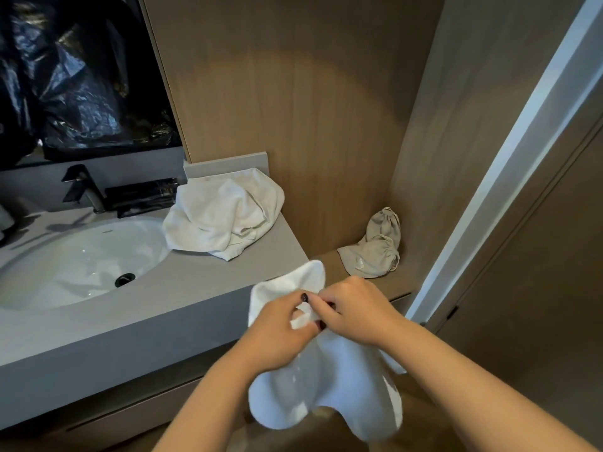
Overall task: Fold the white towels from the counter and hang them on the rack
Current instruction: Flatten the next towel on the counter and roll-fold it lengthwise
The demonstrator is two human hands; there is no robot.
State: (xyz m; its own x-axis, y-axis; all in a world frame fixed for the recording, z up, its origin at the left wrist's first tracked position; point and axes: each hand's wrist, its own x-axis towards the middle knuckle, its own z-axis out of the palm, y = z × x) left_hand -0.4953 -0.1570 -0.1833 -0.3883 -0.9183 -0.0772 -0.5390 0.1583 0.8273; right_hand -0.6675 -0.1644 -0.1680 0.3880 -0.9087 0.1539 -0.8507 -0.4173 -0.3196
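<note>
Head view shows me a grey stone-look bench [182,288] set against warm wood-grain wall panels [293,109], with a lower wooden shelf [385,288] to its right and a tall door frame [509,164] beyond. Sunk into the bench is an oval white basin [75,256], glossy, with a black drain [124,279] at the bottom; I cannot tell whether any water sits in it. A dark angular faucet [83,187] stands behind it, beside a black tray [143,195]. Crinkled black plastic sheeting [81,76] covers the area above. On the bench, just right of the basin, lies a crumpled heap of white towels [222,213], soft and terry-textured. On the shelf rests a beige drawstring cloth bag [375,252], slumped against the wall. In front of the bench edge, I see my left hand [277,334] and right hand [355,311] close together, both pinching the top edge of a white hand towel [326,396], which hangs down in loose rounded folds in the air.
</note>
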